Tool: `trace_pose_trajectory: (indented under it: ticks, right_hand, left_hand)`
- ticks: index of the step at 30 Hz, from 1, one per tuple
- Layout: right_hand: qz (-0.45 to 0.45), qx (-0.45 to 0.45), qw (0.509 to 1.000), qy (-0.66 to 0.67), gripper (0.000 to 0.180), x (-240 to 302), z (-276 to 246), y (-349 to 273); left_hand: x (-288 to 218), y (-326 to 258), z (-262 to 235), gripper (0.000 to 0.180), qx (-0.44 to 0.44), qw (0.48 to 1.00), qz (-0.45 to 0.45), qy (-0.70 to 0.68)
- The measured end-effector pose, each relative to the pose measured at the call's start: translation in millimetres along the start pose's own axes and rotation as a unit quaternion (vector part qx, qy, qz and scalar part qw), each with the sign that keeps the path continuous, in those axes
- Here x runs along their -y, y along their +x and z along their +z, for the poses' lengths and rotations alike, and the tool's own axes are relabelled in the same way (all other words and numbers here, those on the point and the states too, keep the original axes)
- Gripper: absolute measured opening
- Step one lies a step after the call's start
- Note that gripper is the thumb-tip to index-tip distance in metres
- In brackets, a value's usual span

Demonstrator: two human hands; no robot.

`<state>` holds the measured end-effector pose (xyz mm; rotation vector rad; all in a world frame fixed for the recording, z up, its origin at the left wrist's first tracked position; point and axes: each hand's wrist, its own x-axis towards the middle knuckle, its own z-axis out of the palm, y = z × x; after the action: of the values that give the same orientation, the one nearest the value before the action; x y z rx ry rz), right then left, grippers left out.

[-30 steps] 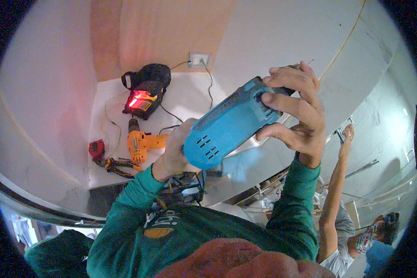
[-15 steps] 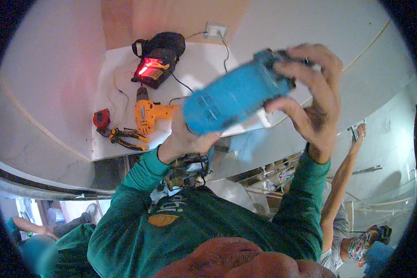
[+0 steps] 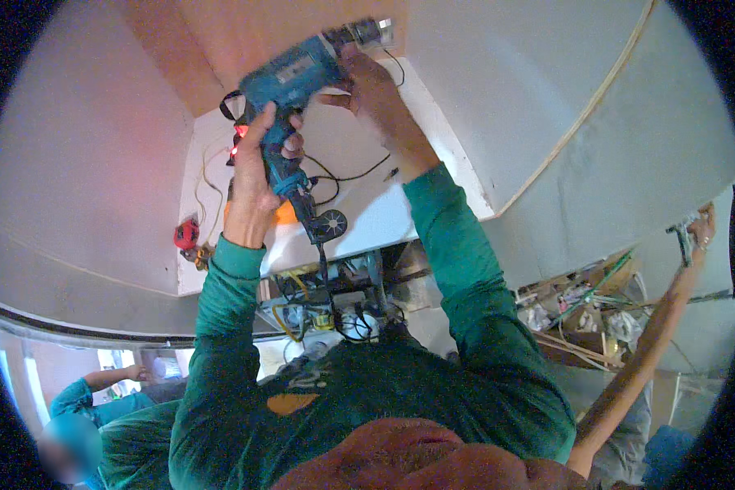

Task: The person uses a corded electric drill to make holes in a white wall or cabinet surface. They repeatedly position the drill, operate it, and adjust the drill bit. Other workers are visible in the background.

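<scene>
A teal corded power drill [image 3: 290, 73] is held up over the white shelf, its chuck [image 3: 371, 31] toward the upper right. My left hand [image 3: 257, 167] wraps round its handle, fingertips showing on the far side. My right hand [image 3: 374, 94] grips the front of its body, just behind the chuck; some fingers are hidden. From the handle's base a black cord [image 3: 322, 265] hangs down, with a round black disc [image 3: 330, 224] beside it. Behind my left forearm, an orange drill [image 3: 284, 214] is mostly covered. A black device with a red light [image 3: 238, 137] is partly hidden too.
On the white shelf [image 3: 367, 208] lie a red tape measure [image 3: 186, 234] and pliers [image 3: 196, 256]. Below stands clutter with cables [image 3: 335, 314]. At right a co-worker's arm [image 3: 649, 343] holds a tool [image 3: 681, 243] to the wall; another person [image 3: 98, 392] is at left.
The teal drill has moved up and away from me, and its handle has swung into view. My left hand has shifted from its rear end to the handle. The co-worker's arm has moved right.
</scene>
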<state>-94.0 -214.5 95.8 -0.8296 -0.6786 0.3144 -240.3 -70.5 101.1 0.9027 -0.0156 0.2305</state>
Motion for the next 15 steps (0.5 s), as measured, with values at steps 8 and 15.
trace_pose_trajectory:
  ticks: [8,15]
  right_hand:
    - [0.097,-0.096,0.987,-0.081,0.050,-86,-106,45]
    - [0.119,-0.050,0.971,-0.202,0.054,-118,-161,72]
  left_hand:
    - [68,125,-76,0.033,-0.003,0.987,-0.163,0.002]
    - [107,173,-118,0.041,0.028,0.965,-0.248,-0.078]
